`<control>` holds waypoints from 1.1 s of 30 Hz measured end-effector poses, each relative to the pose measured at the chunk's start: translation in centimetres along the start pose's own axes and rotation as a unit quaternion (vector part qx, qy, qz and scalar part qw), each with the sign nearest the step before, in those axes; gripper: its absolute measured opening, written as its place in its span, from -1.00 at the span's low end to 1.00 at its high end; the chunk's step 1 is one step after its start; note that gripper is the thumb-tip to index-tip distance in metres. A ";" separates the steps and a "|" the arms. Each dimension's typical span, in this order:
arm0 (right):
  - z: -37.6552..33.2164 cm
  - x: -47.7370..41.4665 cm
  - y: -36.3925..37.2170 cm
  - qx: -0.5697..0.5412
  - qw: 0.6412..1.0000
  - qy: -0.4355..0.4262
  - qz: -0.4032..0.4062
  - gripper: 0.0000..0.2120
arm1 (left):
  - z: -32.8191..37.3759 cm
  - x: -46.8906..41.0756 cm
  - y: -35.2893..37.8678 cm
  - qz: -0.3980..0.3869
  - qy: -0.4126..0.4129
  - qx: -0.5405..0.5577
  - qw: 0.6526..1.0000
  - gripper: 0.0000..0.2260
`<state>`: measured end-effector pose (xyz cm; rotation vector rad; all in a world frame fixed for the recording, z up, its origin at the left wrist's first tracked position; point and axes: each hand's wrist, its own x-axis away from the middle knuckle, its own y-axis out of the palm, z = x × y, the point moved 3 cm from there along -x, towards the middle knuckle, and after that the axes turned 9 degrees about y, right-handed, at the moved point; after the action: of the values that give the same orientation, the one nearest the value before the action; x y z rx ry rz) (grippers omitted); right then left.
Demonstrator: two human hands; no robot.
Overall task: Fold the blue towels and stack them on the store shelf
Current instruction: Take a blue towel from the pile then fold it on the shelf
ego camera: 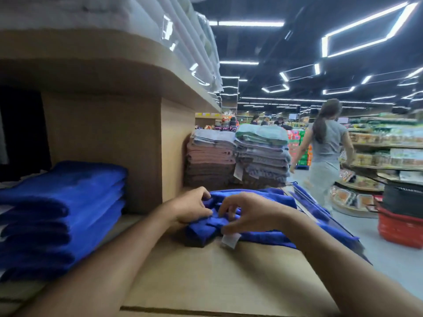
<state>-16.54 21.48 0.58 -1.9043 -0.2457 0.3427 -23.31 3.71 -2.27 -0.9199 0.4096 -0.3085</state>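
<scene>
Loose blue towel [265, 236] is seen crumpled on the wooden shelf top [217, 277], a little toward 4 o'clock from picture centre. It is spread toward the shelf's right edge.

Left hand [193, 208] is set on the towel's near-left part, with the fingers curled and a bunch of cloth pinched. Right hand [248, 213] is placed just beside it at 3 o'clock. Its fingers are bent down into the folds and the cloth is gripped between fingers and thumb, though some blur is noted here. Both forearms are bare.

A white label [230, 240] is seen hanging from the towel's near edge, under the right thumb.

A stack of folded blue towels [68, 213] is noted at 9 o'clock of the hands. It lies in the shelf bay under the upper board [91, 65] and is separated from the hands by a wooden divider [103, 145].

At 12 o'clock of the hands, two piles of folded towels are stood side by side, one brown and pink [210, 163], the other grey with green on top [263, 156].

White wrapped linens [160, 24] are stored on the upper board.

At 2 o'clock a person in grey [325, 145] is seen in the aisle. A red basket [400, 229] is set on the floor at 3 o'clock.
</scene>
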 end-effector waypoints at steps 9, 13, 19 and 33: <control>-0.1 -0.4 -1.2 -0.055 0.993 0.032 0.102 -0.85 | -0.6 -0.5 -0.5 0.036 0.001 0.072 0.997 -0.79; -0.2 0.7 -3.9 -0.379 0.921 0.029 0.089 -0.77 | -0.1 -0.1 -0.8 0.041 0.012 0.139 0.989 -0.82; -1.0 3.2 -5.6 -0.666 0.743 -0.053 0.049 -0.63 | 1.5 0.3 -1.5 0.160 -0.052 0.413 0.895 -0.83; -0.7 4.4 -5.7 -0.721 0.677 -0.105 -0.107 -0.58 | -1.1 0.9 -1.6 0.121 -0.155 0.096 0.976 -0.85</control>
<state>-12.24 24.32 5.66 -3.3414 -1.1579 0.1735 -23.18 1.67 -1.71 -0.7049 0.1962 0.0214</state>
